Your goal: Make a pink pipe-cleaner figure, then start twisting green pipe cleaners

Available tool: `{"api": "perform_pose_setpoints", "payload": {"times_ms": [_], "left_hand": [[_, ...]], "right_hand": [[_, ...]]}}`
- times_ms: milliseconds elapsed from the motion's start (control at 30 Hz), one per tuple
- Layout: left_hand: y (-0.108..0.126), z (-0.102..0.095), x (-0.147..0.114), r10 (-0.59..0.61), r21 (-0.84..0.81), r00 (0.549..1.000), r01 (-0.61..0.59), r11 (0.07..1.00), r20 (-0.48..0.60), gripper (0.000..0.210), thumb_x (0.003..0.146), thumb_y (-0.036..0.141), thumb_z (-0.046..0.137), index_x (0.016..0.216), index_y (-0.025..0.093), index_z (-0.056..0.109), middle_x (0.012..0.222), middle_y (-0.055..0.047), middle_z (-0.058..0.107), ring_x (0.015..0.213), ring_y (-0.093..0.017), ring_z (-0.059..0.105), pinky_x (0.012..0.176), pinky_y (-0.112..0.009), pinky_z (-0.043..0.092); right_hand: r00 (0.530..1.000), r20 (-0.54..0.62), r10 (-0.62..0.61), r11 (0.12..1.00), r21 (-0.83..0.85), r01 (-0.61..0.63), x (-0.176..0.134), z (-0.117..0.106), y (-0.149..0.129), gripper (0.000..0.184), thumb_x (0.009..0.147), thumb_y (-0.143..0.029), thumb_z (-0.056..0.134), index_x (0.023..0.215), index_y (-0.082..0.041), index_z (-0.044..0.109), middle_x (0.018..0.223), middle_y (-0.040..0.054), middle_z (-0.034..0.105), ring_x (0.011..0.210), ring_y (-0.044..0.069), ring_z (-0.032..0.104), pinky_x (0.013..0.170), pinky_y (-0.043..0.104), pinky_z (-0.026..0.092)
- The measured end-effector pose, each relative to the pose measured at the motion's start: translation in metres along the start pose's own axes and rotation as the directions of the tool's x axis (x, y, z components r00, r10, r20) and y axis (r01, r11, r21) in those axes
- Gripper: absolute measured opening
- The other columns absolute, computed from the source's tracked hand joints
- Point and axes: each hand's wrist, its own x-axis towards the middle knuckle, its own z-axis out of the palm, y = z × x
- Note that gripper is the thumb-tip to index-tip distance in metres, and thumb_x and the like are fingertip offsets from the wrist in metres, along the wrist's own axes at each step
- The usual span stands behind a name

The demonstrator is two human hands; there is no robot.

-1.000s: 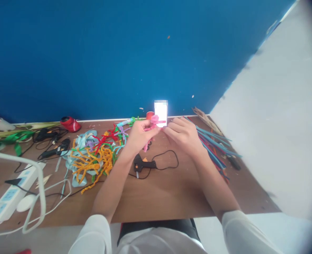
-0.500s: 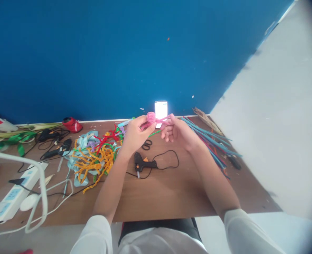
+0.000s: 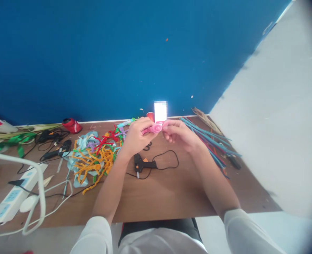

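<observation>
A pink ribbon (image 3: 156,128), coiled into a small rose-like roll, is pinched in the fingers of my left hand (image 3: 138,135). My right hand (image 3: 181,133) is closed at the roll's right side, thumb and forefinger pressed on the ribbon there; the exact pinch point is partly hidden. Just behind the roll, a lit phone (image 3: 160,111) stands upright against the blue wall. Below my hands lies a black glue gun (image 3: 144,163) with its cord looped to the right. Scissors (image 3: 147,145) are partly covered by my left hand.
To the left spreads a heap of orange pipe cleaners (image 3: 95,162) and pale blue ribbon (image 3: 81,180). Blue stems (image 3: 207,132) lie at the right. A white power strip (image 3: 18,197), more glue guns (image 3: 55,151) and a red ribbon roll (image 3: 71,125) are farther left.
My right hand has moved left, right up to the pink roll. The ribbon stretch between my hands has shortened, and the roll has tipped and shifted slightly right and down.
</observation>
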Motion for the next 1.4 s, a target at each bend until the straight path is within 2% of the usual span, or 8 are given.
{"api": "perform_pose_setpoints", "payload": {"times_ms": [267, 533, 633, 700, 833, 1000, 1200, 1400], "left_hand": [[-0.003, 0.003, 0.0, -0.046, 0.03, 0.999, 0.046, 0.999, 0.015, 0.03, 0.09, 0.031, 0.068, 0.065, 0.017, 0.058, 0.064, 0.002, 0.05, 0.065, -0.011, 0.043, 0.062, -0.028, 0.032], [0.0, 0.033, -0.001, -0.672, -0.637, 0.735, 0.563, 0.526, 0.093, 0.034, 0.077, 0.036, 0.073, 0.061, 0.019, 0.049, 0.057, 0.004, 0.041, 0.052, -0.008, 0.038, 0.046, -0.023, 0.029], [-0.002, 0.035, -0.001, -0.644, -0.69, 0.761, 0.505, 0.518, 0.073, 0.03, 0.077, 0.038, 0.074, 0.064, 0.019, 0.055, 0.058, 0.004, 0.043, 0.052, -0.008, 0.04, 0.045, -0.022, 0.032], [-0.004, 0.033, -0.001, -0.546, -0.596, 0.837, 0.417, 0.687, -0.044, 0.024, 0.083, 0.039, 0.071, 0.072, 0.018, 0.063, 0.062, 0.002, 0.049, 0.056, -0.01, 0.045, 0.047, -0.023, 0.034], [-0.007, 0.025, 0.0, -0.199, -0.192, 0.963, 0.164, 0.968, -0.181, 0.02, 0.093, 0.034, 0.064, 0.081, 0.019, 0.07, 0.074, -0.001, 0.062, 0.07, -0.013, 0.053, 0.064, -0.028, 0.041], [-0.014, 0.016, 0.001, 0.11, 0.163, 0.979, -0.082, 0.983, -0.173, 0.014, 0.095, 0.027, 0.062, 0.085, 0.019, 0.067, 0.078, -0.001, 0.062, 0.078, -0.015, 0.054, 0.074, -0.031, 0.041], [-0.015, 0.017, 0.001, 0.051, 0.056, 0.995, -0.046, 0.997, -0.088, 0.017, 0.094, 0.023, 0.06, 0.078, 0.018, 0.061, 0.075, 0.0, 0.055, 0.07, -0.013, 0.049, 0.066, -0.029, 0.037], [-0.011, 0.03, -0.001, -0.424, -0.408, 0.905, 0.396, 0.822, 0.024, 0.03, 0.088, 0.034, 0.064, 0.066, 0.019, 0.049, 0.055, 0.005, 0.036, 0.05, -0.008, 0.031, 0.049, -0.026, 0.023]], "right_hand": [[0.931, 0.044, -0.364, 0.826, -0.446, 0.344, -0.003, 0.003, 0.001, 0.012, 0.089, -0.03, 0.067, 0.087, -0.019, 0.066, 0.07, -0.001, 0.065, 0.062, 0.011, 0.057, 0.059, 0.026, 0.043], [0.512, 0.599, -0.616, -0.432, -0.8, 0.416, -0.004, -0.003, 0.007, 0.016, 0.097, -0.011, 0.051, 0.09, -0.02, 0.063, 0.069, 0.0014, 0.06, 0.067, 0.016, 0.048, 0.061, 0.033, 0.035], [0.494, 0.53, -0.69, -0.338, -0.839, 0.427, -0.002, -0.002, 0.01, 0.015, 0.098, -0.013, 0.053, 0.104, -0.021, 0.065, 0.076, 0.0021, 0.066, 0.07, 0.016, 0.051, 0.064, 0.032, 0.038], [0.547, 0.307, -0.779, -0.033, -0.891, 0.453, -0.001, 0.002, 0.01, 0.012, 0.099, -0.018, 0.055, 0.1, -0.021, 0.067, 0.079, 0.002, 0.068, 0.07, 0.015, 0.053, 0.066, 0.031, 0.039], [0.862, -0.072, -0.502, 0.723, -0.581, 0.373, 0.002, 0.007, 0.006, 0.035, 0.101, -0.037, 0.052, 0.074, -0.019, 0.063, 0.067, -0.0005, 0.06, 0.061, 0.012, 0.05, 0.059, 0.028, 0.037], [0.961, -0.014, -0.277, 0.919, -0.296, 0.26, 0.003, 0.003, 0.004, 0.03, 0.092, -0.038, 0.066, 0.069, -0.019, 0.062, 0.062, -0.003, 0.056, 0.06, 0.011, 0.047, 0.06, 0.027, 0.035], [0.884, 0.023, -0.466, 0.724, -0.564, 0.397, 0.004, 0.003, 0.007, 0.018, 0.089, -0.025, 0.064, 0.073, -0.019, 0.061, 0.064, -0.0034, 0.053, 0.061, 0.011, 0.045, 0.06, 0.027, 0.035], [0.572, 0.522, -0.633, -0.29, -0.845, 0.45, 0.0, -0.011, 0.007, 0.026, 0.093, -0.012, 0.055, 0.068, -0.021, 0.056, 0.063, -0.0006, 0.052, 0.065, 0.015, 0.041, 0.06, 0.033, 0.029]]}}
